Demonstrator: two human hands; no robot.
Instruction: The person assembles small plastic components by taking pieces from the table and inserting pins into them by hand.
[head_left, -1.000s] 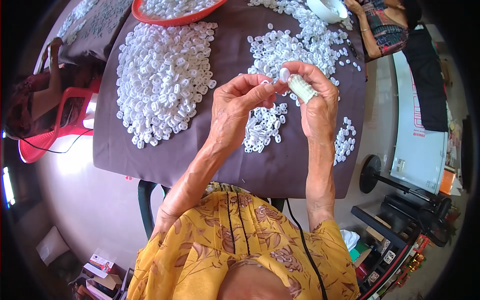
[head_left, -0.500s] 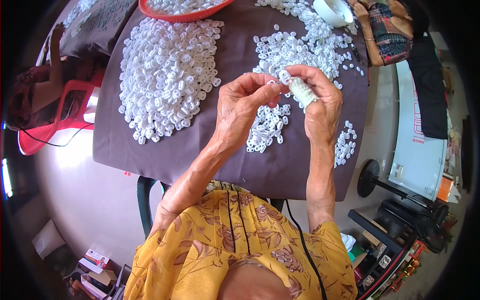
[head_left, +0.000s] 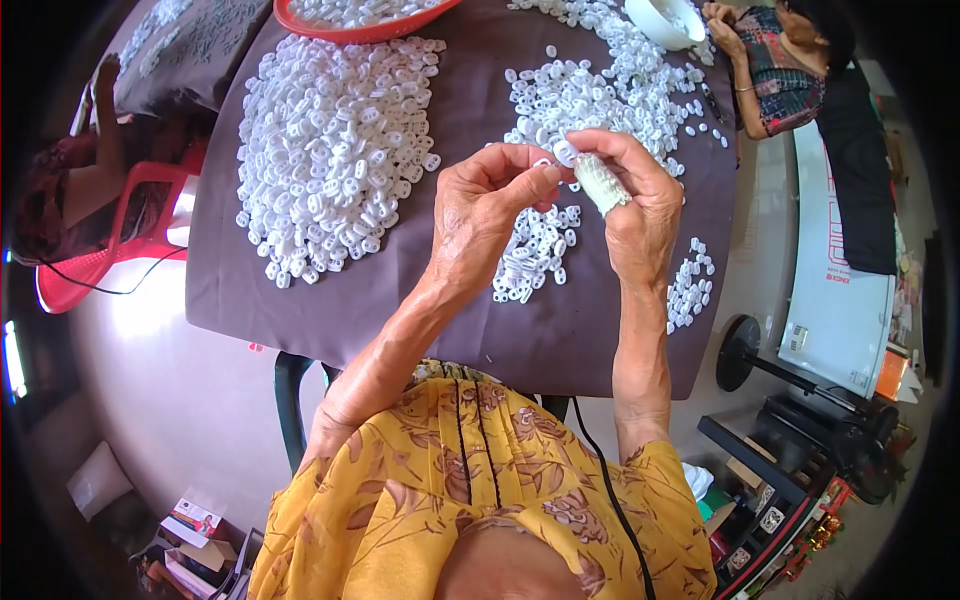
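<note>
My left hand (head_left: 482,200) is pinched closed, thumb against fingers, over a small white piece (head_left: 543,163) that is mostly covered. Close beside it, my right hand (head_left: 648,195) grips a white oval plastic piece (head_left: 565,153) between its fingertips. Pale ribbed wrapping (head_left: 602,184) covers the right thumb. Both hands are raised above the table. Below and between them lies a small heap of white oval two-holed pieces (head_left: 535,255). A wider spread of the same pieces (head_left: 570,100) lies just beyond the fingers.
A large heap of white pieces (head_left: 330,150) covers the left of the brown tablecloth (head_left: 290,325). A red basket (head_left: 370,33) and a white bowl (head_left: 665,25) stand at the far side. A few pieces (head_left: 690,290) lie right of my forearm. Other people (head_left: 790,75) sit nearby.
Both hands stay almost in place. The white piece at my right fingertips has tilted and shifted slightly left, and the wrapped thumb has turned a little.
</note>
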